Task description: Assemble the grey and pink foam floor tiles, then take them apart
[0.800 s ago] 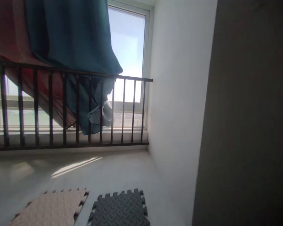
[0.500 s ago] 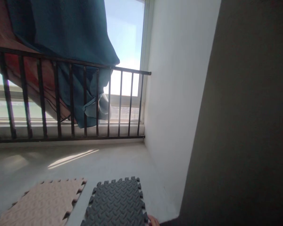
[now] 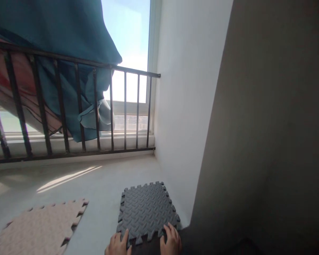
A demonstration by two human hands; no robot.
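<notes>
A dark grey foam puzzle mat tile (image 3: 149, 209) with a raised tread pattern and toothed edges lies at bottom centre, close to the wall corner. At its near left corner is my left hand (image 3: 118, 244), fingers spread and touching the toothed edge. My right hand (image 3: 171, 241) is at the near right corner, its fingers stretched out over the edge and the thumb apart. Both palms are partly cut off by the frame's bottom. A beige foam mat (image 3: 39, 226) lies on the floor to the left, with a strip of bare floor between.
A white wall (image 3: 188, 106) rises just right of the tile, its shaded side (image 3: 255, 141) filling the right. Ahead, a black metal railing (image 3: 133, 149) crosses before the window (image 3: 130, 42). Blue and pink cloth (image 3: 63, 32) hangs there. Sunlight streaks the pale floor (image 3: 103, 187).
The dark tile has shifted right and farther away, turning towards the wall. Both hands now show at its near edge; before, only some fingers showed at its right edge. The view has swung right.
</notes>
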